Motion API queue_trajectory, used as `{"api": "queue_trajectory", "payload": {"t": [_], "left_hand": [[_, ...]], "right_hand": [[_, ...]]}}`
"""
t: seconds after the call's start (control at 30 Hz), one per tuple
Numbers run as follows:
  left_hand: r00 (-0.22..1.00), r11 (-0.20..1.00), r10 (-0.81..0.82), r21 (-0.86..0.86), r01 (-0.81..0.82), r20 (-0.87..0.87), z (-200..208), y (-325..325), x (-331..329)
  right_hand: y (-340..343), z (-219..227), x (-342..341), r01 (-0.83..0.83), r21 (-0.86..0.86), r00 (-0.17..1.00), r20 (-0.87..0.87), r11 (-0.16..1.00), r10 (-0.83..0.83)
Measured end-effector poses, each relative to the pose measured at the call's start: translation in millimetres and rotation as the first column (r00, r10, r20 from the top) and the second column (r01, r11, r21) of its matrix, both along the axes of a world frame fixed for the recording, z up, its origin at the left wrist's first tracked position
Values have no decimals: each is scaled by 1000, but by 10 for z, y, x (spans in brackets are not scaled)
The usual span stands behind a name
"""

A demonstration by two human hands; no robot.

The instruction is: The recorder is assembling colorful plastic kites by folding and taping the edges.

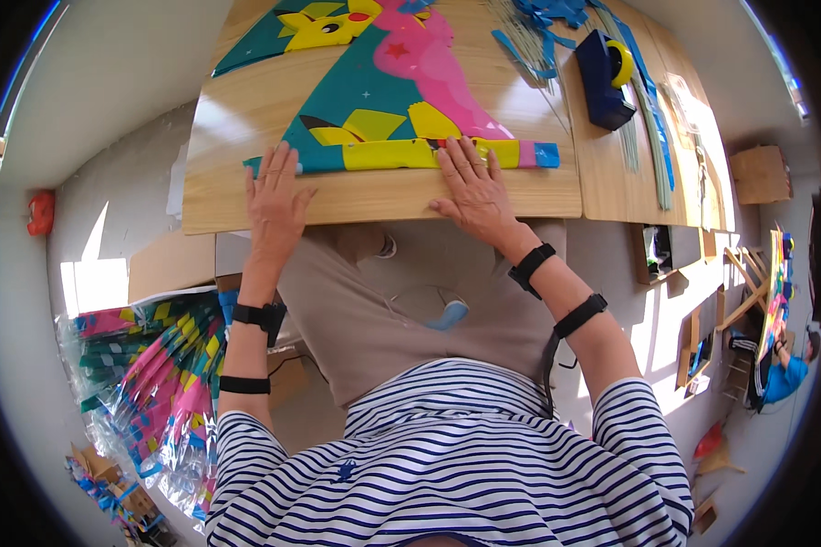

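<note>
A thin printed sheet (388, 96) in teal, pink and yellow, with cartoon figures on it, lies on the wooden table (383, 199). Its near edge is folded over into a long flat strip with a blue piece at the right end. My left hand (275, 196) rests with fingers stretched out on the left part of this strip. On the strip's right part my right hand (474, 190) lies flat, fingers spread. Neither hand grips anything. What is inside the fold, if anything, is hidden.
A dark blue tape dispenser (602, 87) with a yellow roll stands at the right. Thin sticks (524, 46) and blue strips (556, 11) lie beyond it. A heap of shiny printed sheets (155, 365) sits low on the left. Far right, another person (783, 378) sits at a table.
</note>
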State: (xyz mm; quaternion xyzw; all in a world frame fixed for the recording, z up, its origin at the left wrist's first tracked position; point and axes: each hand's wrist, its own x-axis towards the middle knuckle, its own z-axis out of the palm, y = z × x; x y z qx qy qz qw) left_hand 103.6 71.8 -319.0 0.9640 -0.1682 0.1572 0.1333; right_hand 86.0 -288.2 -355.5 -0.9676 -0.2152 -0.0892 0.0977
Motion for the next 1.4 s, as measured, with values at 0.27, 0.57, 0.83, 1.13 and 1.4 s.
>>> {"api": "queue_trajectory", "payload": {"t": [0.27,0.57,0.83,1.13,1.4], "left_hand": [[948,958,-271,50,283,-169,-183,-1354,-37],[943,966,-254,-8,259,-214,-196,-1338,-21],[934,966,-254,-25,256,-251,-127,-1338,-28],[925,969,-247,-44,245,-288,-91,-1391,15],[917,970,-239,-28,243,-319,-41,-1410,13]], "right_hand": [[-64,23,11,-25,46,1000,19,999,24],[-861,86,-34,83,-33,997,-3,996,-83],[-1187,48,-121,240,-109,971,25,965,-238],[-1434,105,-174,438,77,877,184,896,-444],[-3074,400,-1,937,251,256,-18,243,-967]]}}
